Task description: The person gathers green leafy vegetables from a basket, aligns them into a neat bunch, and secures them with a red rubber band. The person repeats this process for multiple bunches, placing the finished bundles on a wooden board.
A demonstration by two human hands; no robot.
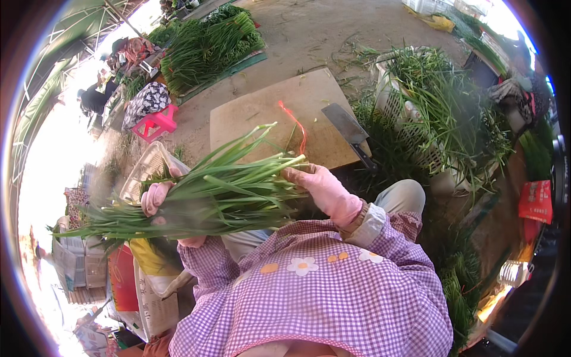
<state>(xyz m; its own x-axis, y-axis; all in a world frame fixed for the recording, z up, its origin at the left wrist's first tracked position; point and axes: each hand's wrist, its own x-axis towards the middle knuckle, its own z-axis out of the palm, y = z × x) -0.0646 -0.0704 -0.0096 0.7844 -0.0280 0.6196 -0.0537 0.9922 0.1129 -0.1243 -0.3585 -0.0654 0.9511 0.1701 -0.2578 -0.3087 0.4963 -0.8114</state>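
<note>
A loose bunch of long green leafy stalks (223, 196), like garlic chives, lies across my lap. My left hand (156, 198), in a pink glove, is closed around its left part. My right hand (328, 189), also pink-gloved, touches the pale stem ends at the right, fingertips at one stalk; whether it grips is not clear. Beyond the bunch is a wooden board (267, 102) bearing a red tie string (294, 122). At its right edge lies a cleaver (345, 127), its black handle towards me.
A white plastic basket (386, 89) heaped with loose greens stands at the right. Stacked green bundles (209, 49) lie at the upper left, near a pink stool (156, 122). Another white basket (138, 172) sits by my left hand. People are at the far left and right edges.
</note>
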